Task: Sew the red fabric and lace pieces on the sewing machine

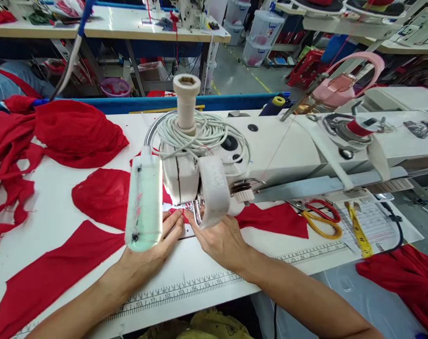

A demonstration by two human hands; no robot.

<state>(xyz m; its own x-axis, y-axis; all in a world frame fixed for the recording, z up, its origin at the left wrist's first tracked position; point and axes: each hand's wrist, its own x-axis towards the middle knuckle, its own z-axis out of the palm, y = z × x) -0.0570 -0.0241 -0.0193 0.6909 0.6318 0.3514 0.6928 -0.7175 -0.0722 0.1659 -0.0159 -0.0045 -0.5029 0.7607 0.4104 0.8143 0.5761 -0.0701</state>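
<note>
A white sewing machine point(280, 146) stands across the table, its head over a strip of red fabric point(273, 220). My left hand point(153, 249) lies on the fabric left of the needle area, fingers stretched forward and partly behind the pale green lamp point(143, 202). On the other side, my right hand point(221, 240) rests by the presser foot, its index fingertip on the red fabric close to my left fingertips. The white guard hides its other fingers. More red pieces point(102, 197) lie to the left.
Scissors with red and yellow handles point(321, 219), a yellow tape measure point(358, 230) and a paper sheet lie at the right. Red fabric is heaped at the far left point(76, 134). A printed ruler runs along the table's front edge. Beyond stands another worktable point(111, 30).
</note>
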